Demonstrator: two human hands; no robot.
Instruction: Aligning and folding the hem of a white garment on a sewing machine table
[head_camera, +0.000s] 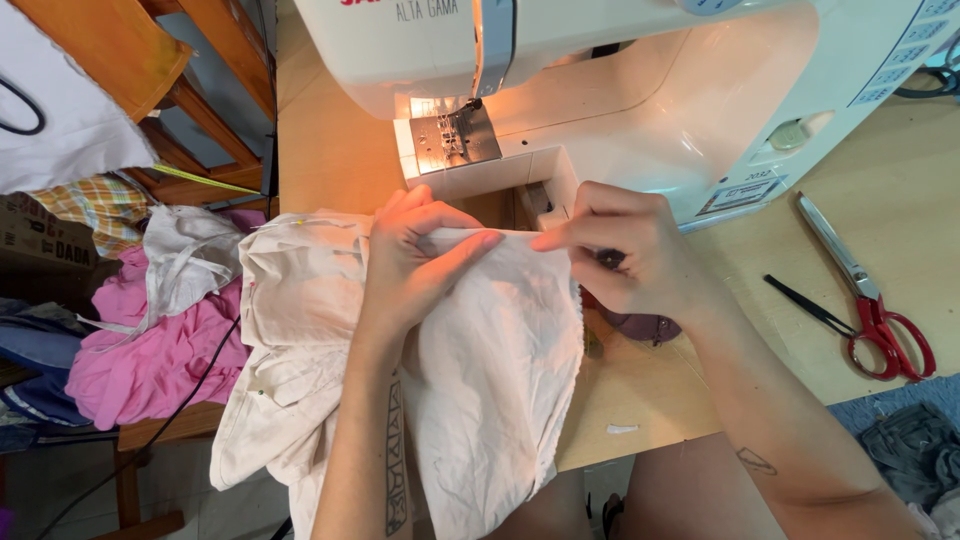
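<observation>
Fingers (470, 243) of my left hand (410, 265) close in a pinch on the top edge of a pale cloth (490, 370), thumb under and index over, while my right hand (625, 255) curls shut on the same edge just to the right, its index tip nearly meeting the left one. The cloth lies bunched on the wooden table (900, 230), directly in front of the white sewing machine (640, 90), with its held edge running left to right and facing the lit needle plate (455, 135). Its long axis runs from that edge back toward me, the lower end hanging off the table edge over my lap. Red-handled scissors (870, 295) lie well apart at right. Pink fabric (160, 340) is heaped on a chair at left.
</observation>
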